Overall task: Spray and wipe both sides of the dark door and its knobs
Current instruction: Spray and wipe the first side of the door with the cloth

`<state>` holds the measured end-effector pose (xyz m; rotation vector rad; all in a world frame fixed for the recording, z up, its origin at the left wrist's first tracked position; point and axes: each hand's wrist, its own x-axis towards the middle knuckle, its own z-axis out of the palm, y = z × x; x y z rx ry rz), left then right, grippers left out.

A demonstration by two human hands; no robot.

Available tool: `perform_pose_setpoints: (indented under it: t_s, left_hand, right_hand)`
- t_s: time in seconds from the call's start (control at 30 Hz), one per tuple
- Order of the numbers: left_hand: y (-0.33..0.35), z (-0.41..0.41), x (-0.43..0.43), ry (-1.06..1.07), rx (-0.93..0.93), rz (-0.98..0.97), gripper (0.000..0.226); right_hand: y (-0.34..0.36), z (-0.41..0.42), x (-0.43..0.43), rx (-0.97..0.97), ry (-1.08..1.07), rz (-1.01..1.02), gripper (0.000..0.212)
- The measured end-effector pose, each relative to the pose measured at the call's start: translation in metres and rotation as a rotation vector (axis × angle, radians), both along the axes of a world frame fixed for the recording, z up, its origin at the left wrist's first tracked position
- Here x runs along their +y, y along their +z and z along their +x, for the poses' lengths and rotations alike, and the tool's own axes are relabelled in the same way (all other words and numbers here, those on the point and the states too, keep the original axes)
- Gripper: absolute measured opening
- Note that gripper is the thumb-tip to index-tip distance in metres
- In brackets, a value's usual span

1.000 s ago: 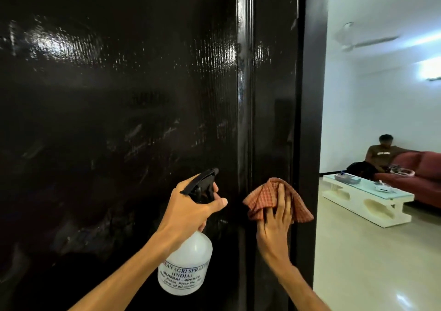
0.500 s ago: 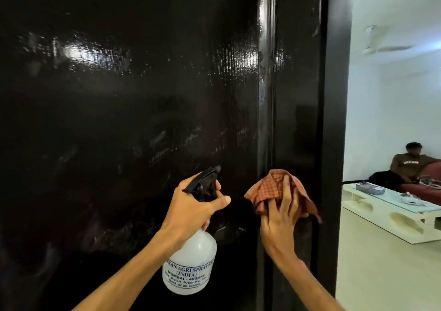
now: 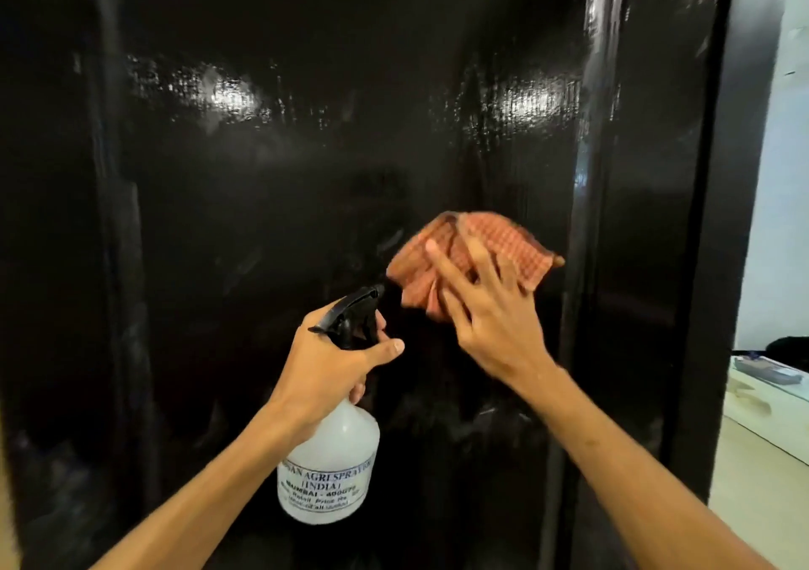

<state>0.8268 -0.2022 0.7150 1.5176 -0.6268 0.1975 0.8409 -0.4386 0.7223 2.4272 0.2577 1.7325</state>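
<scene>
The glossy dark door (image 3: 284, 184) fills most of the view, with wet streaks and light reflections on it. My left hand (image 3: 326, 364) grips the neck of a white spray bottle (image 3: 330, 469) with a black trigger head, nozzle toward the door. My right hand (image 3: 490, 320) presses an orange checked cloth (image 3: 473, 254) flat against the door panel with spread fingers, just left of the door's raised right edge (image 3: 589, 219). No knob is visible.
The dark door frame (image 3: 718, 263) runs down the right. Beyond it lies a bright room with a white wall, a pale floor (image 3: 761, 504) and part of a white low table (image 3: 766, 399).
My right hand has carried the cloth up and to the left, from the door's edge onto the flat panel. The view has swung left, hiding most of the room. The left hand keeps the bottle.
</scene>
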Motion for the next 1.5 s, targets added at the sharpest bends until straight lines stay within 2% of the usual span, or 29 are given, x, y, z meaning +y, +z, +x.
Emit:
perform_pose_setpoints:
  t_s: [0.07, 0.13, 0.2, 0.27, 0.33, 0.37, 0.47, 0.53, 0.57, 0.63, 0.7, 0.73, 0.77, 0.83, 0.93, 0.97, 1.1, 1.17, 1.27, 1.33, 1.4, 1.5]
  left_hand:
    - [-0.001, 0.003, 0.017, 0.033, -0.015, -0.007, 0.024]
    - [-0.004, 0.005, 0.035, 0.067, -0.031, -0.022, 0.023]
    - [-0.008, 0.007, 0.051, 0.088, -0.025, -0.039, 0.024]
    - [-0.012, 0.008, 0.068, 0.095, -0.028, -0.041, 0.022]
    - [-0.016, 0.008, 0.085, 0.108, -0.022, -0.04, 0.024]
    - [-0.018, 0.007, 0.096, 0.123, -0.014, -0.045, 0.026]
    - [-0.021, 0.011, 0.124, 0.19, -0.02, -0.068, 0.025]
    - [-0.022, 0.013, 0.14, 0.225, -0.029, -0.076, 0.024]
    - [-0.024, 0.013, 0.146, 0.236, -0.031, -0.079, 0.025]
    - [-0.028, 0.013, 0.152, 0.243, -0.027, -0.075, 0.029]
    - [-0.034, 0.012, 0.171, 0.281, -0.021, -0.068, 0.035]
    - [-0.037, 0.011, 0.179, 0.3, -0.004, -0.067, 0.037]
    - [-0.04, 0.011, 0.192, 0.323, 0.005, -0.078, 0.037]
    - [-0.043, 0.011, 0.206, 0.337, 0.007, -0.098, 0.029]
    - [-0.046, 0.016, 0.229, 0.383, 0.005, -0.121, 0.024]
    - [-0.047, 0.017, 0.233, 0.382, 0.007, -0.129, 0.025]
    - [-0.055, 0.015, 0.258, 0.457, 0.003, -0.107, 0.03]
    - [-0.058, 0.013, 0.28, 0.47, 0.013, -0.122, 0.026]
    - [-0.055, 0.015, 0.301, 0.487, -0.004, -0.125, 0.023]
    - [-0.056, 0.016, 0.312, 0.504, -0.022, -0.113, 0.023]
    - [-0.058, 0.016, 0.318, 0.509, -0.027, -0.12, 0.023]
    - [-0.068, 0.012, 0.332, 0.505, -0.017, -0.119, 0.023]
  right_hand:
    - [0.041, 0.007, 0.016, -0.043, -0.003, 0.139, 0.06]
    - [0.036, 0.016, 0.041, -0.053, -0.033, 0.191, 0.061]
    - [-0.015, 0.023, 0.064, 0.003, -0.035, 0.036, 0.064]
    - [-0.065, 0.017, 0.083, 0.098, 0.011, -0.218, 0.066]
    - [-0.064, 0.016, 0.09, 0.082, 0.065, -0.387, 0.061]
    - [-0.044, 0.021, 0.097, 0.023, 0.076, -0.39, 0.059]
    - [0.028, 0.029, 0.121, -0.049, 0.035, -0.086, 0.061]
    - [0.033, 0.037, 0.141, -0.029, 0.0, 0.002, 0.063]
    - [0.017, 0.04, 0.154, -0.005, 0.003, -0.033, 0.067]
    - [-0.039, 0.046, 0.17, 0.076, 0.051, -0.257, 0.078]
    - [-0.08, 0.051, 0.185, 0.136, 0.099, -0.469, 0.078]
    - [-0.079, 0.054, 0.19, 0.131, 0.111, -0.501, 0.075]
    - [-0.066, 0.058, 0.202, 0.1, 0.126, -0.491, 0.07]
    - [-0.024, 0.061, 0.216, 0.025, 0.11, -0.341, 0.063]
    - [0.009, 0.062, 0.247, 0.01, 0.079, -0.135, 0.062]
    - [-0.003, 0.064, 0.253, 0.026, 0.078, -0.148, 0.064]
    - [-0.085, 0.067, 0.274, 0.184, 0.114, -0.488, 0.077]
    - [-0.065, 0.075, 0.29, 0.166, 0.143, -0.538, 0.071]
    - [0.016, 0.08, 0.321, 0.038, 0.114, -0.343, 0.063]
    - [0.044, 0.082, 0.338, 0.029, 0.099, -0.223, 0.064]
    - [0.016, 0.085, 0.345, 0.029, 0.102, -0.232, 0.069]
    - [-0.088, 0.081, 0.343, 0.149, 0.16, -0.423, 0.082]
